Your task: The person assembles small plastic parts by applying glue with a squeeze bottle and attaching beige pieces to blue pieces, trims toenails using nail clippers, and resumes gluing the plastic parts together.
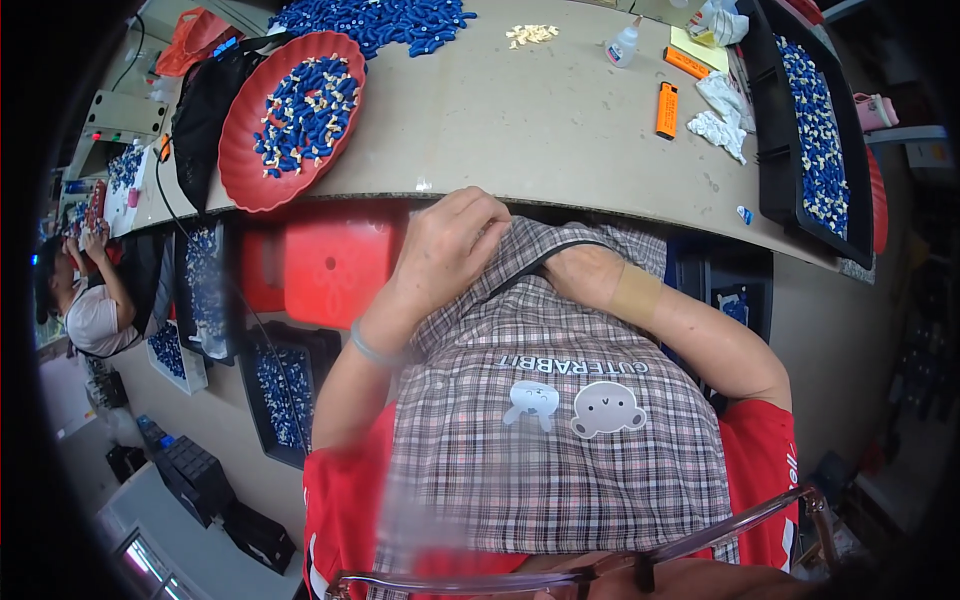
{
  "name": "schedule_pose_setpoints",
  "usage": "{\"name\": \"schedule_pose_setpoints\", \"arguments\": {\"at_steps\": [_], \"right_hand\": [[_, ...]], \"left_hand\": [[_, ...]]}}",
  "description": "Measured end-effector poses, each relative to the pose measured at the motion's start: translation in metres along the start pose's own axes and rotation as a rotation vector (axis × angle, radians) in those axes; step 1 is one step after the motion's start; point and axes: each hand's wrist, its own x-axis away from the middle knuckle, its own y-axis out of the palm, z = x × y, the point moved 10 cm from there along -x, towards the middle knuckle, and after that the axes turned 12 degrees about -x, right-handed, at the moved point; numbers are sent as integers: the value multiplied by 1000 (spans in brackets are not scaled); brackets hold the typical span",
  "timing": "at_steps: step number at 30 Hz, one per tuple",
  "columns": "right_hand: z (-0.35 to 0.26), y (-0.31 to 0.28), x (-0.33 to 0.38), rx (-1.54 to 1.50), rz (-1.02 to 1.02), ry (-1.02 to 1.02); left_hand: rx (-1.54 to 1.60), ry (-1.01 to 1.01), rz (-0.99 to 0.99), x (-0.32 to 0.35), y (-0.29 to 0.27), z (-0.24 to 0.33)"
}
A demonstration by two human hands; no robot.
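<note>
My left hand (450,240) is at the table's front edge, its fingers curled closed on the cloth of the checked apron (560,480) I wear. Up to the wrist, my right hand (588,275) is tucked into the apron's dark-edged pocket, so its fingers are hidden. A tan patch is wrapped around my right forearm. Beyond my hands, on the grey table (480,130), are a red scalloped tray (235,160) of blue and cream small parts, a heap of blue parts (375,22) and a small pile of cream pieces (532,36).
On the right stands a black tray (775,165) of blue-and-cream parts. Near it are two orange lighters (667,112), a small bottle (623,45) and crumpled tissue (718,130). A red stool (335,265) is under the table edge; a co-worker (100,315) sits at far left.
</note>
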Motion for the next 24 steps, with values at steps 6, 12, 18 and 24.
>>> {"name": "schedule_pose_setpoints", "arguments": {"at_steps": [6, 12, 18, 24], "right_hand": [[6, -3, 1, -18, -208, 251], [22, 17, 2, -158, -462, 330], [33, 26, 12, -672, -403, 551], [36, 33, 17, -949, -415, 610]], "left_hand": [[45, 151, 14, 7, -14, 31], [143, 70, -358, 27, 31, 36], [-124, 94, -318, 29, 39, 41], [-269, 245, -311, 29, 45, 50]]}}
